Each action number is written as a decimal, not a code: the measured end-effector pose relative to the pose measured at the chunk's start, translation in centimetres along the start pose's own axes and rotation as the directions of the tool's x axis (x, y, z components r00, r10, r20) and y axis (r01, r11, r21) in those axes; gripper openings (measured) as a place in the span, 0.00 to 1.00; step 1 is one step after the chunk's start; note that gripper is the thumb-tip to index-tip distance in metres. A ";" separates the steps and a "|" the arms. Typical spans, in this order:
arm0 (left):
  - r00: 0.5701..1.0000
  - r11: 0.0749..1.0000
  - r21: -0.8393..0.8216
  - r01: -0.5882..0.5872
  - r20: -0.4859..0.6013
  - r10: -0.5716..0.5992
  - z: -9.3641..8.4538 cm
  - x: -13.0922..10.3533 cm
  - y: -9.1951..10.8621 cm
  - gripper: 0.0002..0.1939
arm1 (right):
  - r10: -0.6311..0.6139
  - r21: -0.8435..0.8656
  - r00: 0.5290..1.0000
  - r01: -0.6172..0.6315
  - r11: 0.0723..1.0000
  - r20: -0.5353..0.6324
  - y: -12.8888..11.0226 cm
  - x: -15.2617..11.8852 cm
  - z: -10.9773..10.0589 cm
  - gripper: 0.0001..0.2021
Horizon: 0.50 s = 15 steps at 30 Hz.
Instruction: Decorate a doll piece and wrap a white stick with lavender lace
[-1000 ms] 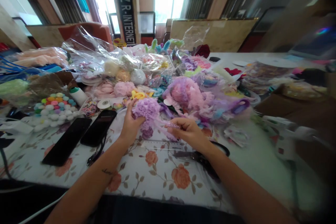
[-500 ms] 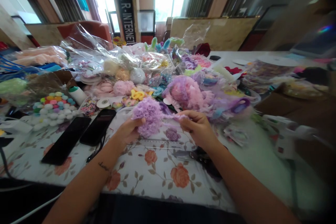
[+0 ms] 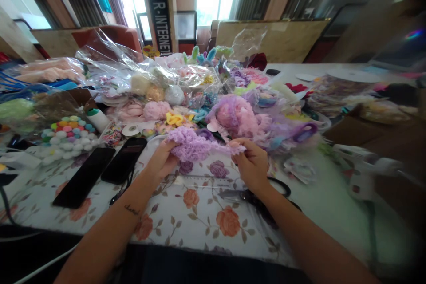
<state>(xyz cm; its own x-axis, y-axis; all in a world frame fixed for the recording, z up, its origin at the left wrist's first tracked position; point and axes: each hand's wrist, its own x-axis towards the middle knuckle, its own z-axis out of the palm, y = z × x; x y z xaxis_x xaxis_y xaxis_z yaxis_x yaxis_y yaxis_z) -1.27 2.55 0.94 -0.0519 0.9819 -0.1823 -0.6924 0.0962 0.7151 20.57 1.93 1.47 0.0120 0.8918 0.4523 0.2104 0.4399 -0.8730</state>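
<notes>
A fluffy bunch of lilac yarn (image 3: pixel 191 143) is stretched between my two hands above the flowered cloth (image 3: pixel 173 226). My left hand (image 3: pixel 163 159) is closed on its left side, the thumb at the bunch's edge. A thinner strand runs right to my right hand (image 3: pixel 251 162), which pinches it with a short tuft sticking out past the fingers. Beneath the yarn lies a clear ruler (image 3: pixel 199 182). Black-handled scissors (image 3: pixel 244 196) rest under my right wrist, partly hidden by the forearm.
Two black phones (image 3: pixel 83 177) (image 3: pixel 124 159) lie to the left, near pompoms (image 3: pixel 68 135). Pink fluffy yarn (image 3: pixel 229 115) and plastic-wrapped craft supplies (image 3: pixel 159 80) are heaped behind. At right are a white glue gun (image 3: pixel 361 168) and a cardboard box (image 3: pixel 353 128).
The lilac bunch has flattened and spread sideways between my hands. My right hand has turned slightly and lowered, and more of the scissors' handle shows.
</notes>
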 end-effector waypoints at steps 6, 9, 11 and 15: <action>0.983 0.993 -0.117 0.005 -0.183 -0.026 -0.2 0.7 0.2 0.11 | 0.038 0.185 0.997 -0.049 0.981 0.064 0.6 0.2 0.6 0.19; 0.982 0.985 -0.170 -0.032 -0.190 -0.001 -0.5 1.0 0.1 0.11 | 0.085 0.313 0.995 -0.094 0.945 0.043 0.9 0.5 0.6 0.16; 0.980 0.980 -0.182 -0.076 -0.196 0.039 -0.5 1.1 0.2 0.10 | 0.032 0.213 0.998 -0.041 0.976 0.047 0.7 0.4 0.5 0.12; 0.982 0.980 -0.167 -0.108 -0.170 0.080 -0.4 0.9 0.3 0.10 | -0.115 -0.130 0.985 0.132 0.983 0.129 0.0 -0.2 0.4 0.05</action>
<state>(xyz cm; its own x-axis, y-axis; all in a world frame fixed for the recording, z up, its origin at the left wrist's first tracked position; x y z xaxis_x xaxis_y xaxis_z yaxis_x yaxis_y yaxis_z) -1.82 3.45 0.78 -0.2280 0.9445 -0.2366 -0.7933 -0.0393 0.6076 20.16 1.78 1.34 -0.1383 0.8415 0.5223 0.3352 0.5360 -0.7748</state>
